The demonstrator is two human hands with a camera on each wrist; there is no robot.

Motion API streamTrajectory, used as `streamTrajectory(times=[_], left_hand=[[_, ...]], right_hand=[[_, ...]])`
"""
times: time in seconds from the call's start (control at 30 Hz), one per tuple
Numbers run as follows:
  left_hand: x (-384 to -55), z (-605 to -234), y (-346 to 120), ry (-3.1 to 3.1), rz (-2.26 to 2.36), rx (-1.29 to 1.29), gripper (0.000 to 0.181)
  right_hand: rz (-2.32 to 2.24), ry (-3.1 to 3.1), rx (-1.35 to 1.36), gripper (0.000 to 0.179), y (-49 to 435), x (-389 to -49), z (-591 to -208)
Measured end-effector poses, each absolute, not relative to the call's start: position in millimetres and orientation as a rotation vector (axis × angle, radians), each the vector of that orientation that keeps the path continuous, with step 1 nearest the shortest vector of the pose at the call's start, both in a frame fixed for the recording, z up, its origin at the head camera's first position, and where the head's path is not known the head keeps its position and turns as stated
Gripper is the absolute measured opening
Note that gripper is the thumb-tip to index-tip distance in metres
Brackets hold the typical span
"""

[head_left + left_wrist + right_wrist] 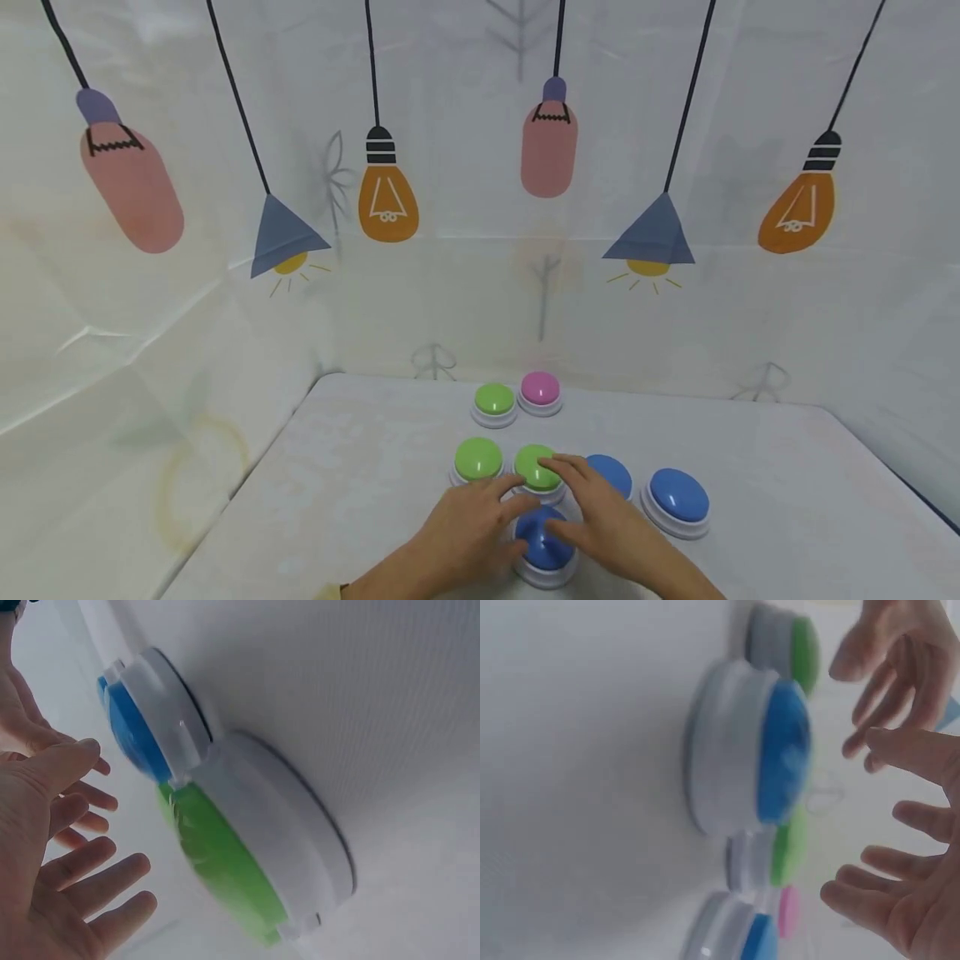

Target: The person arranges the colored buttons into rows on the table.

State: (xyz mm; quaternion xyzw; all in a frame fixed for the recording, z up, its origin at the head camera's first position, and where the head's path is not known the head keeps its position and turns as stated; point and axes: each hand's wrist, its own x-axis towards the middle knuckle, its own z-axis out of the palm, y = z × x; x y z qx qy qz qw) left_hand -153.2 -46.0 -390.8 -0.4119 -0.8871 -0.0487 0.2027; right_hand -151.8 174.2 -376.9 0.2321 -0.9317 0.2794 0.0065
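Both hands hover above a near blue push button [542, 540] with a white round base, one on each side of it. My left hand [465, 529] has its fingers spread and loosely bent. Facing it is my right hand [611, 527], its fingers also apart and slightly bent. Seen from the left wrist, a gap separates the left hand [45, 847] from a green button [225, 862] and the blue one. The right wrist view likewise shows the right hand [922, 877] apart from the blue button [784, 754]. Neither hand holds anything.
Two green buttons [477, 458] [534, 465] sit just beyond the hands. Two blue buttons [611, 473] [678, 496] lie to the right. Farther back stand a green button [494, 400] and a pink button [540, 389]. A white sheet with printed lamps [388, 204] hangs behind the white table [345, 467].
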Motion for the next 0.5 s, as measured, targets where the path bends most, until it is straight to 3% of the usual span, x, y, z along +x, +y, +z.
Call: streamTrajectory(times=[0.23,0.5], left_hand=[[-173.5,-375.9,-51.6,-2.574,-0.125,-1.038,0.047],[-210.0,-367.5,-62.5,-2.576,-0.185,-0.943,0.045]], right_hand=[[0.759,-2.81,0.775,0.064,173.7,-180.0,-359.2],[0.685,-2.732,0.758,0.061,161.4,-230.2,-366.7]])
